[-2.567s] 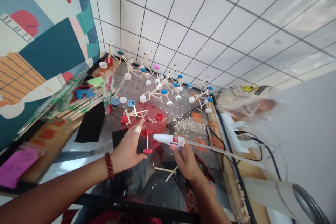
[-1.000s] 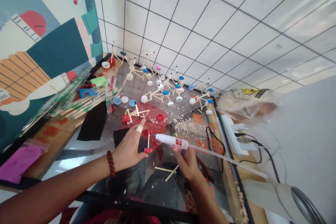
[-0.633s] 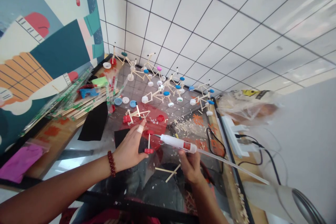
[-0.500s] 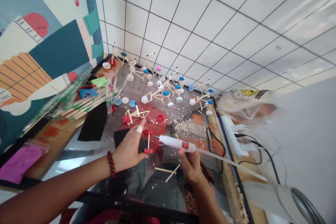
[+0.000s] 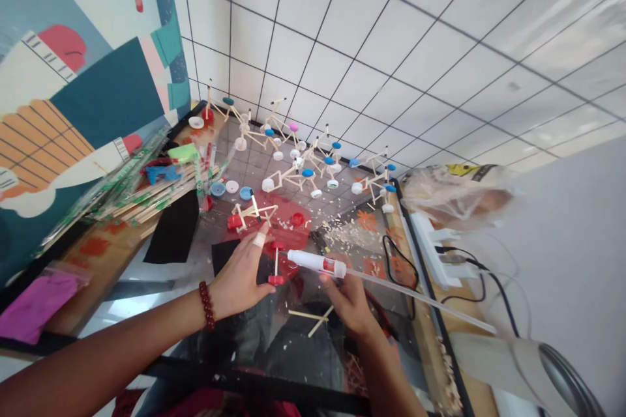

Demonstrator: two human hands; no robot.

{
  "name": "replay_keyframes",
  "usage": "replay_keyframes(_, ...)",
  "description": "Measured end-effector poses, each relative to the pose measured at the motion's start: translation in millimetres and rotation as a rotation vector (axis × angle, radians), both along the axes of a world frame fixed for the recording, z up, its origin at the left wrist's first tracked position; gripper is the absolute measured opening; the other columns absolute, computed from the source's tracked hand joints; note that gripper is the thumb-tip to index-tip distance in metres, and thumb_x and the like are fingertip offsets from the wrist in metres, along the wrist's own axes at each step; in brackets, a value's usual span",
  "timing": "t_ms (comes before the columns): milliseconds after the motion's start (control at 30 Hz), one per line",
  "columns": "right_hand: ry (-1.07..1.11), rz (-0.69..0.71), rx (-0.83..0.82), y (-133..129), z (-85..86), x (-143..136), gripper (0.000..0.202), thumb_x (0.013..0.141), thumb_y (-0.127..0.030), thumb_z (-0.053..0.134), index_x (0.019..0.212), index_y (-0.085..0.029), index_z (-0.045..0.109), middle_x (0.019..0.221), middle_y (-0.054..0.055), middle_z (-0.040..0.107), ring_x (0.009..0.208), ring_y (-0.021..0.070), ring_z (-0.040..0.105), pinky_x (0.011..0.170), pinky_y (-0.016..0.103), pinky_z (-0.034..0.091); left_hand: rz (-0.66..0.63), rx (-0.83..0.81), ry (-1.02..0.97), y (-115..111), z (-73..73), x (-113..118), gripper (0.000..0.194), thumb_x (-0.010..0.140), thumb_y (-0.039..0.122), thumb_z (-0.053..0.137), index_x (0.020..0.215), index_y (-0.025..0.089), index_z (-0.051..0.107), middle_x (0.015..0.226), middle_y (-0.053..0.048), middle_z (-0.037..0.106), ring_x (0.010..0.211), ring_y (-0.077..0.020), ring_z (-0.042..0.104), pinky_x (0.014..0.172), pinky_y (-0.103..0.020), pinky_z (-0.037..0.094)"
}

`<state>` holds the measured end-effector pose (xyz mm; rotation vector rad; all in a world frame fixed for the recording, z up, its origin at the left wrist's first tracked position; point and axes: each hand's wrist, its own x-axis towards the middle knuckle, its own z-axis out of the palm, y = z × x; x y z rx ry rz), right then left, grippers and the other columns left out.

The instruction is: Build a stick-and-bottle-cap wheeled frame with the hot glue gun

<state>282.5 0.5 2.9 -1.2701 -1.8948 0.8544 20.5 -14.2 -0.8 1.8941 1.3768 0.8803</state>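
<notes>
Reflecting glass tabletop (image 5: 156,287), white tiled wall (image 5: 372,32), mural (image 5: 73,78) at left

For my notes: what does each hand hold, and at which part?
Right hand grips the white glue gun at its rear; left hand steadies the red-capped stick.

Single head-worn view, tilted forward and down from close above the glass tabletop (image 5: 195,273). Faces the tiled wall (image 5: 391,45) at the far edge; mural (image 5: 73,78) at left. Forearms enter from the lower edge.
</notes>
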Motion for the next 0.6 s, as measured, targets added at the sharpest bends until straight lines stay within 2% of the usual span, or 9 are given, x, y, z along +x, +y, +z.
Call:
replay_keyframes(233, 0.016, 0.029, 0.011, 0.1, -2.0, 2.0, 0.023, 0.093, -0.034, 0.057, 0.112, -0.021, 0.06, 0.101, 0.007, 0.063, 0.082, 0.0199, 0.06, 0.073, 0.031, 0.05, 0.004, -0.002, 0.016, 0.3, -2.0, 0.3, 0.128, 0.067, 0.019, 0.083, 0.156, 0.027, -0.01, 0.147, -0.016, 0.045, 0.144, -0.0342, 0.033, 0.117, -0.056, 0.033)
replay_keyframes(433, 0.17, -0.083, -0.005, -2.6, -6.5, 8.7, 0.029, 0.092, -0.038, 0.059, 0.117, -0.023, 0.06, 0.097, 0.006, 0.064, 0.078, 0.0189, 0.06, 0.07, 0.03, 0.05, 0.0, 0.001, 0.014, -0.1, -1.8, -0.5, 0.128, 0.067, 0.019, 0.082, 0.156, 0.027, -0.01, 0.146, -0.016, 0.045, 0.145, -0.0355, 0.032, 0.117, -0.057, 0.032)
replay_keyframes(600, 0.1, -0.05, 0.001, 0.5, -5.8, 4.6, 0.027, 0.092, -0.038, 0.06, 0.115, -0.023, 0.061, 0.097, 0.006, 0.064, 0.08, 0.0201, 0.06, 0.072, 0.032, 0.051, 0.002, 0.004, 0.004, 0.2, -2.0, -0.6, 0.126, 0.067, 0.019, 0.082, 0.156, 0.026, -0.008, 0.148, -0.016, 0.044, 0.145, -0.0346, 0.032, 0.117, -0.056, 0.031)
